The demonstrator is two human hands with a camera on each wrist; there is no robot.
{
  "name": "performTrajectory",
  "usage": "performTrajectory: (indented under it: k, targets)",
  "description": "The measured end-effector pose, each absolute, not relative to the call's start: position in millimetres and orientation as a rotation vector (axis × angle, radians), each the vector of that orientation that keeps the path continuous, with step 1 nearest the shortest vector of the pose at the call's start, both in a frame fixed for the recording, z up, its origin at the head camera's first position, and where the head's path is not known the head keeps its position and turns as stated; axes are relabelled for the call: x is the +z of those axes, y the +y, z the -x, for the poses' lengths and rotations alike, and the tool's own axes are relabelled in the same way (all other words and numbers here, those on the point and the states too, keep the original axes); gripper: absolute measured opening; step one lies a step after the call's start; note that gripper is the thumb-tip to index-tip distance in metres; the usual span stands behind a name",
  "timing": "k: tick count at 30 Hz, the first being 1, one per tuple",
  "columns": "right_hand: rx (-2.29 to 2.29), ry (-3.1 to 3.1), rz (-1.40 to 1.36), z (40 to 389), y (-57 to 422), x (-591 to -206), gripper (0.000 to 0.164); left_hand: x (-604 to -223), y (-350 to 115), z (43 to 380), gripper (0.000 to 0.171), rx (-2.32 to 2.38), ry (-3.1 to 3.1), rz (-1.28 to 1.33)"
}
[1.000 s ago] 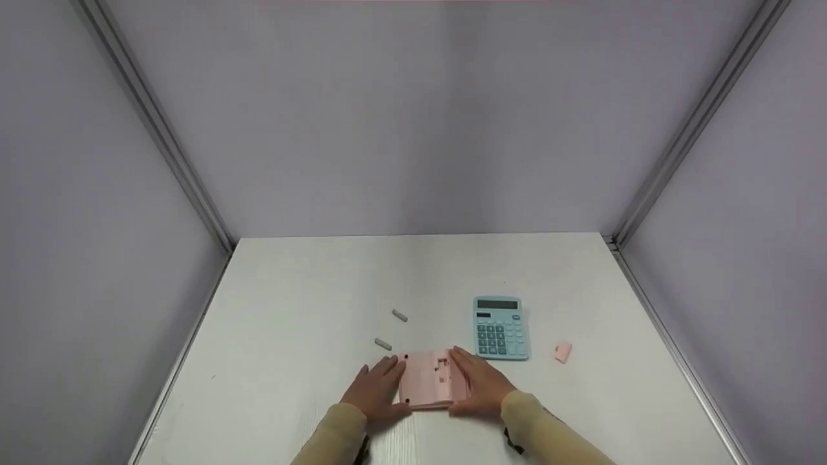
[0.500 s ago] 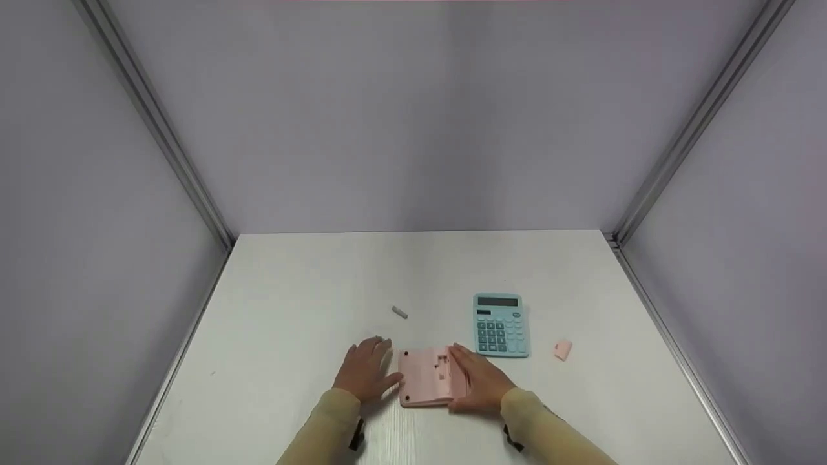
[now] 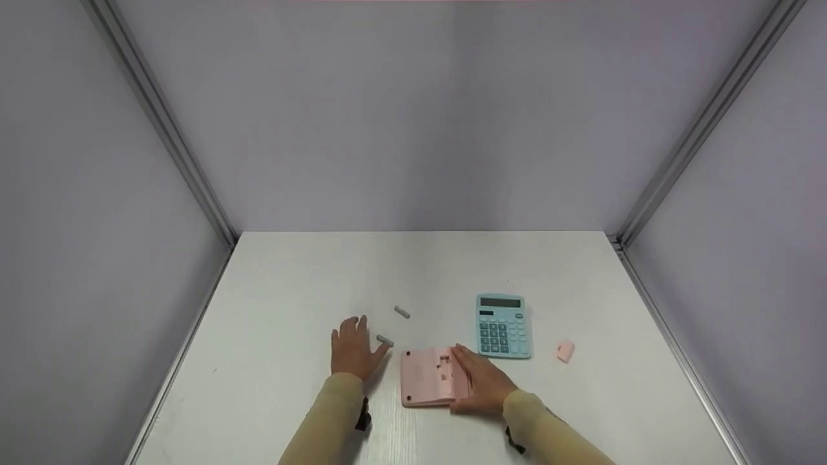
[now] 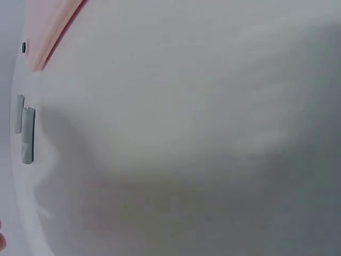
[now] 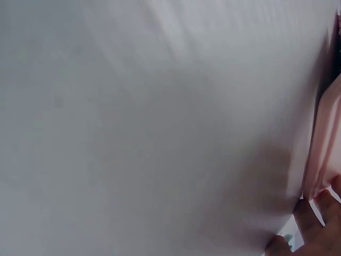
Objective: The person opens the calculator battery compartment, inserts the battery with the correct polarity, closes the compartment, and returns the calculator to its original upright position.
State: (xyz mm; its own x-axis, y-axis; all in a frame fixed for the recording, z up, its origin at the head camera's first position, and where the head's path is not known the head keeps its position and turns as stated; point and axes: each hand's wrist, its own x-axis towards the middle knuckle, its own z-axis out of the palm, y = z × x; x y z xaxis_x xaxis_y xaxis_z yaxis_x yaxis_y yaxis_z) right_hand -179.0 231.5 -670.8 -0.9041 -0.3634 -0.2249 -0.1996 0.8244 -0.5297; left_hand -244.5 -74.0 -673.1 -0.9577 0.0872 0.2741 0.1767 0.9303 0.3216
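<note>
A pink calculator lies on its face, its battery compartment uncovered. My right hand holds it by the right end, fingers at the far edge and thumb at the near one; the right wrist view catches these fingertips on its edge. To the left, my left hand is spread low over the table, with its thumb tip next to the nearer grey battery. Whether they touch I cannot tell. A second grey battery lies a little farther back. Both batteries show in the left wrist view, near one battery in front.
A blue calculator lies face up behind my right hand. Farther right is a small pink battery cover. The white table is bounded by grey panels at the back and both sides.
My left hand has let go of the pink calculator's left end and moved left and forward to the nearer battery. My right hand stays on the calculator.
</note>
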Motion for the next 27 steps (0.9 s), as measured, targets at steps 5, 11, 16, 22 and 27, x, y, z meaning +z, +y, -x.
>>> performTrajectory:
  k: [5,11,16,22,27]
  targets:
    - [-0.733,2.697,0.411,179,235,-673,0.124,-677,-65,252,0.087,-0.539,-2.851,0.134]
    - [-0.74,2.692,0.394,178,235,-681,0.124,-683,-61,253,0.086,-0.557,-2.89,0.077]
    - [-0.743,2.684,0.383,175,235,-679,0.123,-682,-58,248,0.083,-0.578,-2.92,0.052]
    - [-0.73,2.675,0.368,175,233,-673,0.122,-681,-53,244,0.082,-0.555,-2.971,0.025]
    - [-0.73,2.674,0.371,174,233,-672,0.121,-671,-53,236,0.078,-0.601,-3.012,0.024]
